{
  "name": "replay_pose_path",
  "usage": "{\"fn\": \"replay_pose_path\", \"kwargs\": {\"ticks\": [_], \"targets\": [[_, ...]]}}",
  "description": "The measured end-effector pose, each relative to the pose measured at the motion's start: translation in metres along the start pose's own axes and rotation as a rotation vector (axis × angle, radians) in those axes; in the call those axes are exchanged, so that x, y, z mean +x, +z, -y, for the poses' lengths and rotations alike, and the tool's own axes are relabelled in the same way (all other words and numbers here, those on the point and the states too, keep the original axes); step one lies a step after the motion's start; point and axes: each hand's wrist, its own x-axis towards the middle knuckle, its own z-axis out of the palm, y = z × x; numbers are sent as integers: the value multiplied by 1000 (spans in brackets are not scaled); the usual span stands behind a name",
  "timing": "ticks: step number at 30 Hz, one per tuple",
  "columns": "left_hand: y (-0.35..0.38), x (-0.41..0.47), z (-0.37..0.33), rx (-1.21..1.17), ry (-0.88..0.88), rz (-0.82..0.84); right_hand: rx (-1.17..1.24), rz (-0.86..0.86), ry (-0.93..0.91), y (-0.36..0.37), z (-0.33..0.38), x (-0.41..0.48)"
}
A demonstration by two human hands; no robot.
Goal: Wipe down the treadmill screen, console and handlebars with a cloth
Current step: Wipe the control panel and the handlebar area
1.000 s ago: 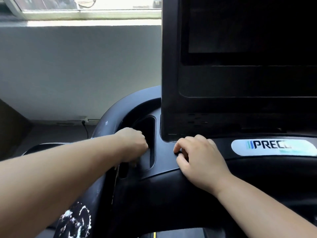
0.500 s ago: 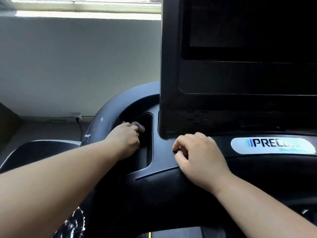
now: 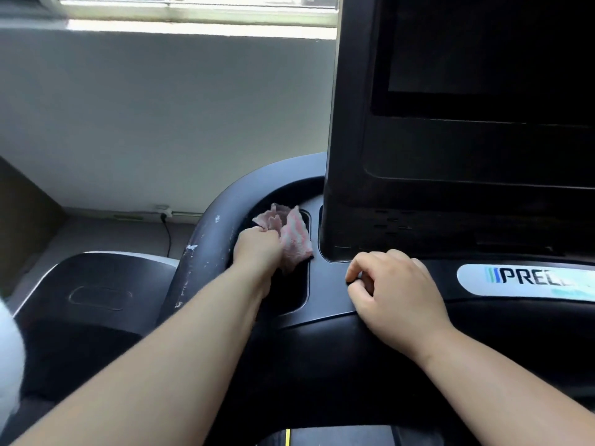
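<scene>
Holding: my left hand (image 3: 257,249) has its fingers clenched round the bunched cloth (image 3: 294,233), pink with white stripes
Cloth position: at the far end of the recessed pocket (image 3: 299,292) on the left of the console (image 3: 325,304), just inside the curved handlebar (image 3: 206,239)
Cloth direction: its long axis runs near to far along the pocket; the ruffled loose end points away from me toward the wall, the other end hangs to the right of my fist
Right hand: my right hand (image 3: 396,294) rests on the console below the screen housing's corner, fingers curled in, thumb against forefinger, holding nothing
Surface: smooth black plastic, with a silver logo plate (image 3: 528,280) to the right of my right hand; the dark screen (image 3: 483,43) stands upright above it
Handlebar: black, flecked with white scuffs
Room: a pale wall (image 3: 161,123) under a bright window sill (image 3: 193,25); a plug and cable (image 3: 167,233) low on the wall; a black machine cover (image 3: 96,294) on the left
</scene>
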Motion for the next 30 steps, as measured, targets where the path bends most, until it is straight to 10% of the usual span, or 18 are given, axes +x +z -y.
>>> {"fn": "replay_pose_path", "kwargs": {"ticks": [6, 16, 23, 30], "targets": [[33, -16, 17, 154, 109, 36, 13, -22, -2, 1, -2, 0], [-20, -43, -14, 908, 344, 546, -4, 8, 9, -3, 1, 0], [-45, -51, -9, 1904, 599, 856, -55, 19, 4, -4, 4, -3], [-25, 17, -24, 1776, 1364, 468, -61, -26, -9, 2, -1, -2]]}}
